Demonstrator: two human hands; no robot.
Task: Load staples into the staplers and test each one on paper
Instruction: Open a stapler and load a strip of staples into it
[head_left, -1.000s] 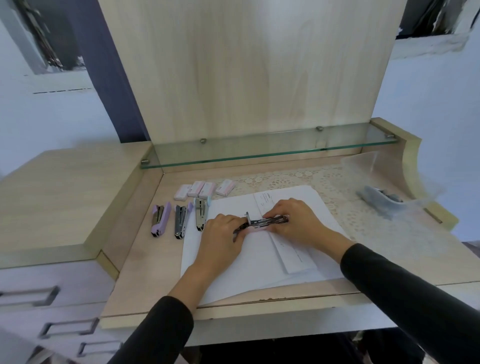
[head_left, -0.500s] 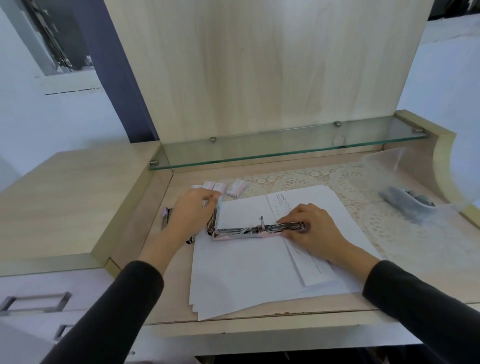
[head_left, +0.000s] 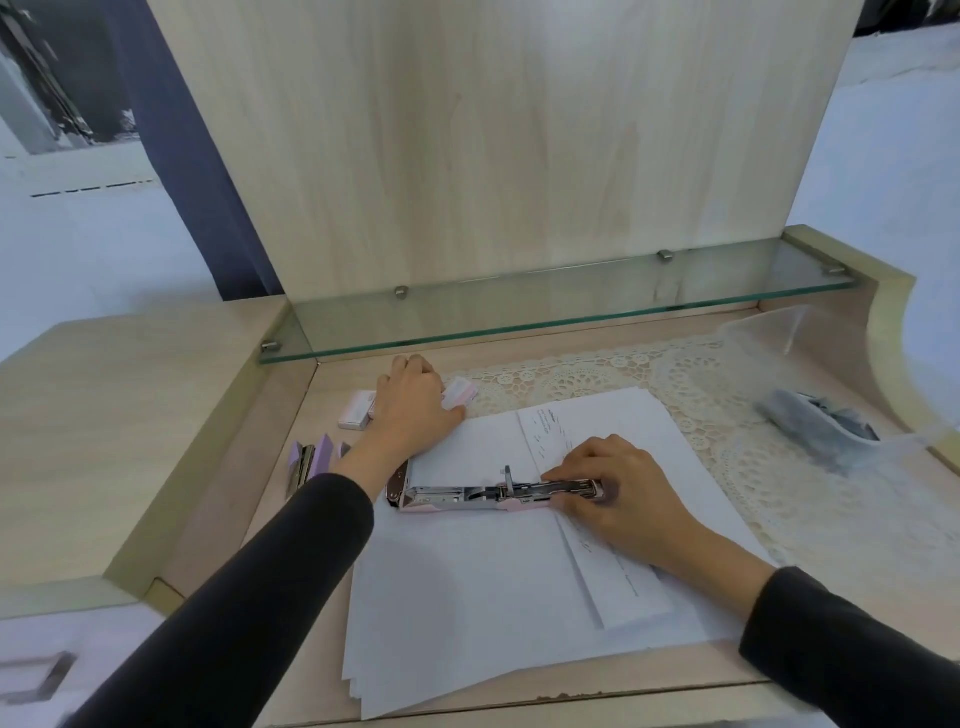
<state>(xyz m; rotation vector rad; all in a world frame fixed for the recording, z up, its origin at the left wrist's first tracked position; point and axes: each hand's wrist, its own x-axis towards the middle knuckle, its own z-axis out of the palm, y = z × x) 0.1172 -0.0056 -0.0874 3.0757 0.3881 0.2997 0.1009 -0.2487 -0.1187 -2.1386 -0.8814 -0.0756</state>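
A pink stapler is seen lying swung open and flat on a stack of white paper, which is set near the front edge of the desk. The stapler's metal magazine is turned upward and runs left to right across the stack. Its right end is held by the right hand, with the fingers laid along the top of the rail and the thumb curled at the near side. A narrower printed sheet is placed on top of the stack, under that hand. The left hand is stretched toward the back left corner of the desk, well apart from the right, and is laid over a row of small staple boxes. One white box is visible at its left and one pink-edged box just beside the thumb. Whether a box is actually gripped cannot be told. Purple staplers are lined up by the left edge, partly hidden by the left sleeve. A lace mat is spread under the paper toward the right edge, and a clear plastic bag with dark contents rests on it. A glass shelf is fixed along the back edge.
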